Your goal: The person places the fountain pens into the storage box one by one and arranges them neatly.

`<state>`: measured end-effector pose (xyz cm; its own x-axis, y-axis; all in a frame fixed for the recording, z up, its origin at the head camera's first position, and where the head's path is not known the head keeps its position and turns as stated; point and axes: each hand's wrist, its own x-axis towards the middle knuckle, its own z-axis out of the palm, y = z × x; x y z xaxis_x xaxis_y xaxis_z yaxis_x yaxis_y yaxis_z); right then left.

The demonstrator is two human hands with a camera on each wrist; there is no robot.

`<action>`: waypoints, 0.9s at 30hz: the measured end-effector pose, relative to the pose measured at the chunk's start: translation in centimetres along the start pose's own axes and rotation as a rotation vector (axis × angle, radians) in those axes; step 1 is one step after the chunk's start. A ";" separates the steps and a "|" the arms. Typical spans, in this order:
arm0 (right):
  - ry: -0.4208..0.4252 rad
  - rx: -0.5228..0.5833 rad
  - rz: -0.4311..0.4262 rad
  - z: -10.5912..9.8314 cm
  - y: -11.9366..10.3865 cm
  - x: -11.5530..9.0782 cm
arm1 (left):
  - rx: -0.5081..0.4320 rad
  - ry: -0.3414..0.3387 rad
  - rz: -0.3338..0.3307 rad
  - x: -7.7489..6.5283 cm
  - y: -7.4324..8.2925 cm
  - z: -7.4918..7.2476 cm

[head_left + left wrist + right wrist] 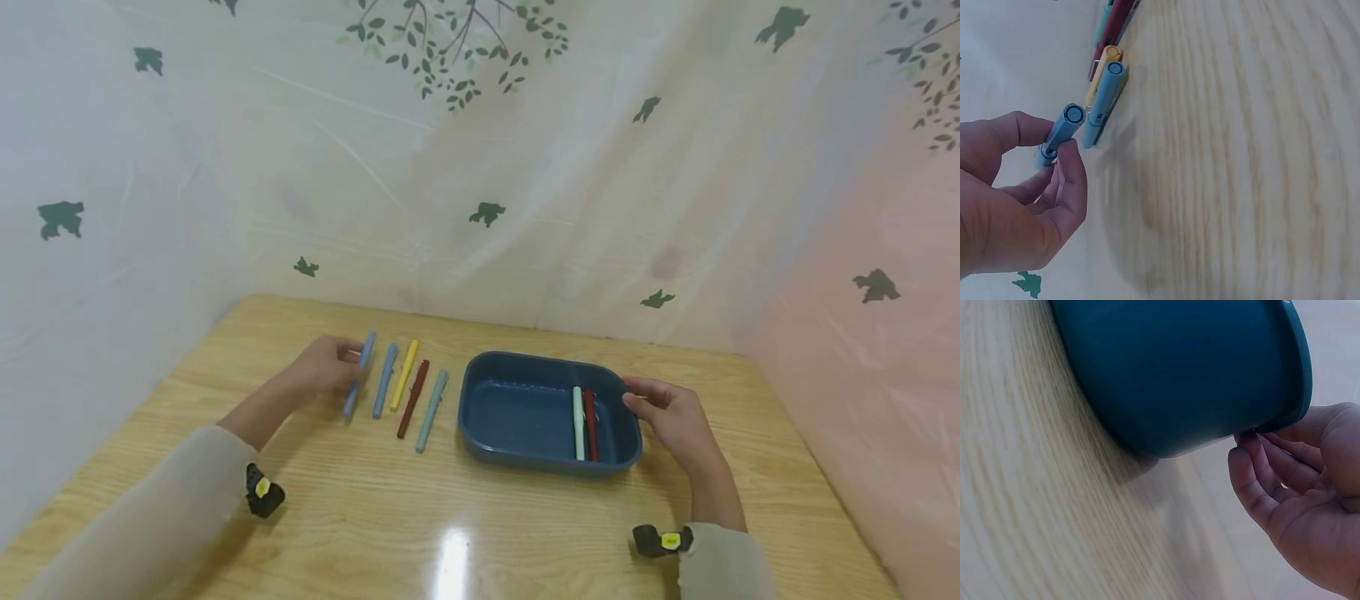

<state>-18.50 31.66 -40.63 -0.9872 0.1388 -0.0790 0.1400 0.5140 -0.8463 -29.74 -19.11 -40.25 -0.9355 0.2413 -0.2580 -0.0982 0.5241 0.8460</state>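
Working apart, hands (pixel 326 367) (pixel 681 425) hold a blue pen (pixel 1064 127), left, and box (pixel 551 361), right.

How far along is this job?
Seemingly done: a pale green pen and dark red pen lie in the blue box. In hand: the left hand pinches a blue pen; the right hand touches the box. Apparently left: another blue pen, a yellow pen, another dark red pen, a teal pen, on the table.

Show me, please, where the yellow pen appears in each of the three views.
Head: yellow pen, left of centre, between a blue pen and a red pen.
Left wrist: upper left, partly behind that blue pen.
Right wrist: not in it.
Shared landmark: the wooden table, in all three.
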 end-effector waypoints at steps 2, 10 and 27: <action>-0.001 0.005 0.003 0.0 0.0 0.0 | -0.067 -0.008 -0.002 0.0 0.1 -0.1; 0.000 0.005 0.012 0.1 -0.1 0.1 | -0.158 -0.033 0.041 -0.3 1.0 -0.6; 0.000 -0.005 -0.001 0.1 -0.3 0.0 | -0.232 -0.053 0.103 0.5 2.3 0.8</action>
<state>-18.51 31.39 -40.47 -0.9873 0.1385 -0.0777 0.1392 0.5188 -0.8435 -30.18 -17.15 -38.79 -0.9261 0.3294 -0.1840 -0.0844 0.2944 0.9519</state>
